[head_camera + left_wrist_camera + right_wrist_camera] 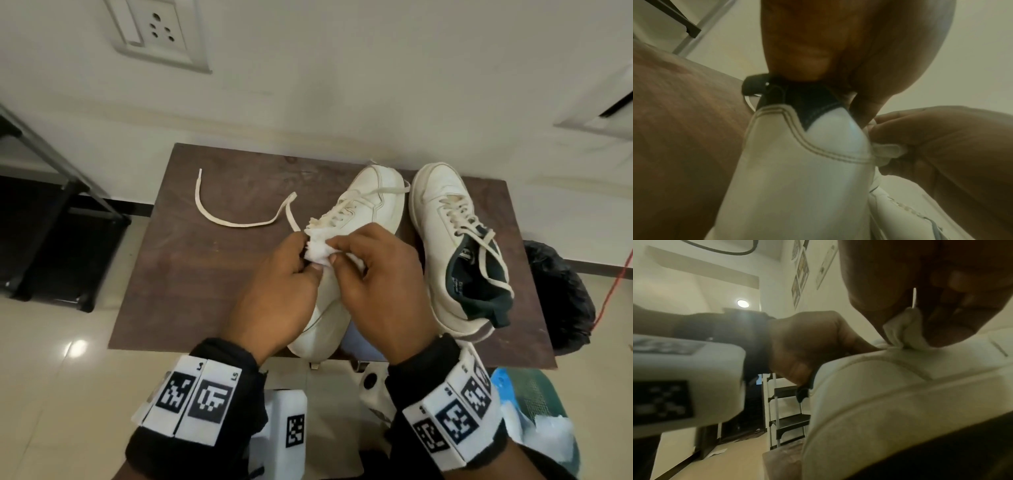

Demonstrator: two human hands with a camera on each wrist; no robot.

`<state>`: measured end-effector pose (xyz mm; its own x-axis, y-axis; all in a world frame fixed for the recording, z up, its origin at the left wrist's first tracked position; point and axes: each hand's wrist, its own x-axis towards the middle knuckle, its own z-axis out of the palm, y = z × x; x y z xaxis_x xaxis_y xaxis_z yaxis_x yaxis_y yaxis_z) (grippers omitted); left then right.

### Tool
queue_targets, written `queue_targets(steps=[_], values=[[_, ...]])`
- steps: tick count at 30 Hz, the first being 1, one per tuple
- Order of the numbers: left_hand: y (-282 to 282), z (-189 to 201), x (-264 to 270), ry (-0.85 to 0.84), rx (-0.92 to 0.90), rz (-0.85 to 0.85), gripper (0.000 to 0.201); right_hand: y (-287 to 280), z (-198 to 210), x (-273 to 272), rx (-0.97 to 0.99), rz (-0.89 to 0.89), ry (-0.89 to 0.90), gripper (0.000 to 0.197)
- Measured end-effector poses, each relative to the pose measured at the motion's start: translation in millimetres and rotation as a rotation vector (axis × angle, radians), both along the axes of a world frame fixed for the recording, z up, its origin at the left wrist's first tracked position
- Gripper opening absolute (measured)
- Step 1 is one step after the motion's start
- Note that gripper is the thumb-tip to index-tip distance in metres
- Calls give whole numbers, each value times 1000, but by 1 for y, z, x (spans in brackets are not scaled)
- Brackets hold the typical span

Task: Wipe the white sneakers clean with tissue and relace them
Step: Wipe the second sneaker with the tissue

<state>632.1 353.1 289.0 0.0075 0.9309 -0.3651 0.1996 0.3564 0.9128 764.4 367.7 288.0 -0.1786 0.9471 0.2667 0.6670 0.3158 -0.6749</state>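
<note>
While the left hand (pixel 274 294) grips the collar of the near sneaker (pixel 370 202), fingers curled around its dark lining, the right hand (pixel 383 284) pinches a crumpled tissue (pixel 317 251) against that shoe's upper. This sneaker lies mid-table (pixel 178 274), toe pointing far, partly unlaced. A loose lace (pixel 233 219) trails to its left. The second sneaker (pixel 455 246) stands just to the right, laced, toe also pointing far.
</note>
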Motion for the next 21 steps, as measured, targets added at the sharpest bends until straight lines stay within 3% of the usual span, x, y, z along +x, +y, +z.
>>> queue_targets(steps=[5, 9, 12, 18, 21], values=[[10, -5, -5, -26, 61, 27, 43, 2, -5, 1, 23, 58, -29, 14], [15, -4, -1, -39, 71, -78, 32, 24, -14, 17, 117, -151, -5, 13], [14, -2, 5, -71, 65, -147, 35, 33, -18, 24, 112, -244, 4, 13], [19, -6, -1, -3, 98, -123, 33, 20, -13, 26, 17, 9, -64, 15], [22, -7, -4, -10, 120, -97, 49, 15, -9, 23, -13, 110, -8, 16]])
